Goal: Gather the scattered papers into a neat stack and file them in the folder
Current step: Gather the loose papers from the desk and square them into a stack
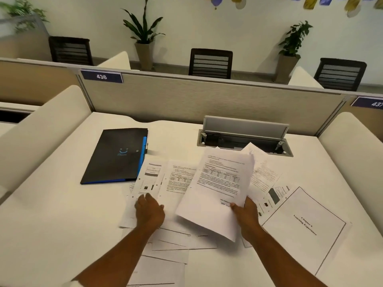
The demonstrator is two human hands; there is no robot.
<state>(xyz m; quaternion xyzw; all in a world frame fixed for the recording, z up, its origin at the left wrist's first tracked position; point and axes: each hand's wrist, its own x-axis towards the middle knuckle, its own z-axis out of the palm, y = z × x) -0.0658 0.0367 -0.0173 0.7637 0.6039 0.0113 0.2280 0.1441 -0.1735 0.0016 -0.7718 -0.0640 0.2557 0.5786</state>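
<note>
From here I see the right hand (246,212) pinching the lower edge of a sheaf of papers (219,187), thumb on top, with the sheets lifted and tilted above the surface (51,214); how many sheets are in it I cannot tell, since only the top page and a corner behind it show. The left hand (149,211) lies palm down on loose sheets (149,179) near the middle, fingers bent at the paper, but whether they actually grip a page is hidden under the hand. More pages (165,251) lie scattered beneath both forearms, partly covered and running off the bottom edge. A framed title page (304,226) lies flat to the right, its small print blurred. The black folder (116,156) with a blue edge lies closed at the back left, its near corner touching the loose sheets.
</note>
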